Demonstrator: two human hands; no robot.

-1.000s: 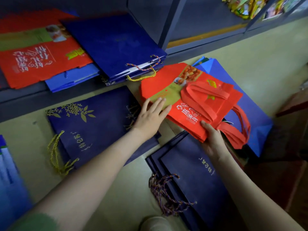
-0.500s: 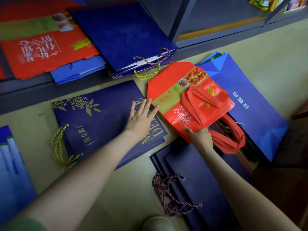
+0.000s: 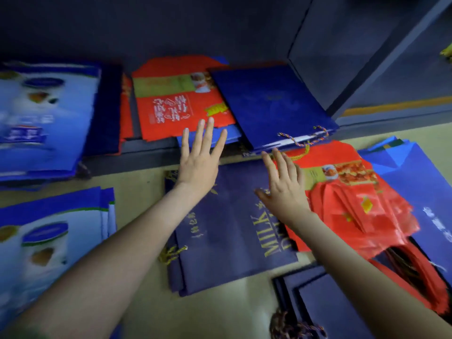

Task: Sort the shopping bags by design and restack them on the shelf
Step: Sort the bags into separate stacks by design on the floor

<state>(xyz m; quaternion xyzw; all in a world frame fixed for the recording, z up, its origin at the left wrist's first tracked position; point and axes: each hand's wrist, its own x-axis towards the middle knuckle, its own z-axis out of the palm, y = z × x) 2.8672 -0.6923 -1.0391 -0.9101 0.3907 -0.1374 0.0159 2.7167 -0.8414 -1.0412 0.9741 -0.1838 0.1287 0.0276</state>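
Note:
Both my hands are raised with straight, spread fingers and hold nothing. My left hand [image 3: 199, 160] reaches toward the shelf edge, its fingertips just below a red bag [image 3: 178, 113] lying on the shelf. My right hand [image 3: 283, 187] hovers over the floor between a navy bag with gold "MILK" lettering [image 3: 232, 236] and a pile of red bags [image 3: 347, 206]. A dark blue bag with twisted cord handles [image 3: 271, 106] lies on the shelf beside the red one, overhanging the edge.
Light blue printed bags lie stacked on the shelf at the left [image 3: 41, 113] and on the floor at the lower left [image 3: 49, 245]. A bright blue bag [image 3: 420, 182] lies at the right, more navy bags [image 3: 325, 304] at the bottom. A shelf divider [image 3: 342, 57] rises at the upper right.
My right hand has let go of the red bags, which now lie on the floor. Both hands have lifted and moved toward the shelf; the view has swung left and up.

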